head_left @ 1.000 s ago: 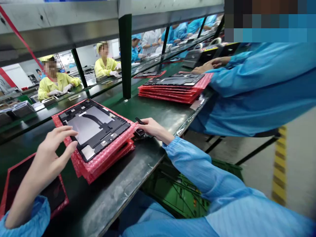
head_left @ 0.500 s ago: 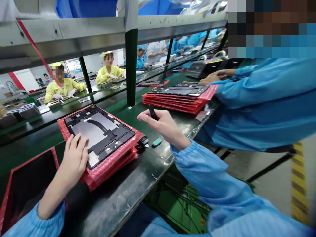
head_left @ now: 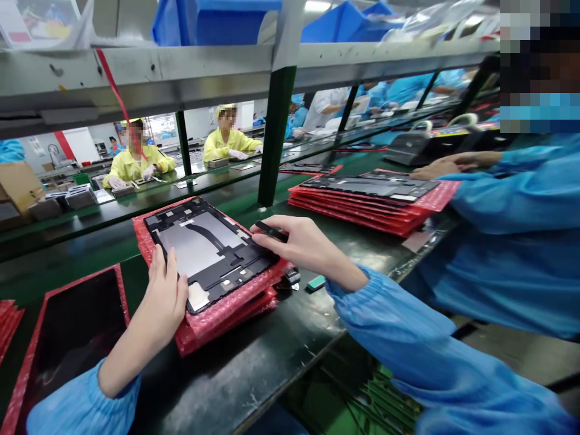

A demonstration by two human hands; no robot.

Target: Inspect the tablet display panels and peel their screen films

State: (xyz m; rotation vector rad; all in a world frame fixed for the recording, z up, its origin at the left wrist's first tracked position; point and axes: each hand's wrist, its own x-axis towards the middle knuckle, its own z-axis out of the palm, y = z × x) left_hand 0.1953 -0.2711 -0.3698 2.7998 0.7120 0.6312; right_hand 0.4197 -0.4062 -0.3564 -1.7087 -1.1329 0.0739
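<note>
At far left, a dark tablet panel (head_left: 75,338) lies in a red sleeve on the green-topped workbench (head_left: 217,377). Just right of it, the left hand (head_left: 165,296) now stands on its edge, fingers close together, and its fingertips touch the left edge of the black-framed tablet back panel (head_left: 208,254). In the frame before, those fingers lay spread on the panel's silver face. The panel lies flat on a red bubble-wrap stack (head_left: 226,320), tilted no more than that stack.

The right hand (head_left: 301,244) has dropped from its raised pose and now reaches over the panel's right corner. Its thumb and fingers pinch a slim black tool (head_left: 270,231), which lies flatter than before. I cannot tell whether the tool touches the panel.

Beyond that hand, a small black device (head_left: 292,277) and a green block (head_left: 316,283) sit beside the stack, apart from each other. Further right, a stack of red-wrapped panels (head_left: 362,202) lies before a co-worker's hands (head_left: 446,166), which rest beside it, near a black machine (head_left: 408,148).
</note>
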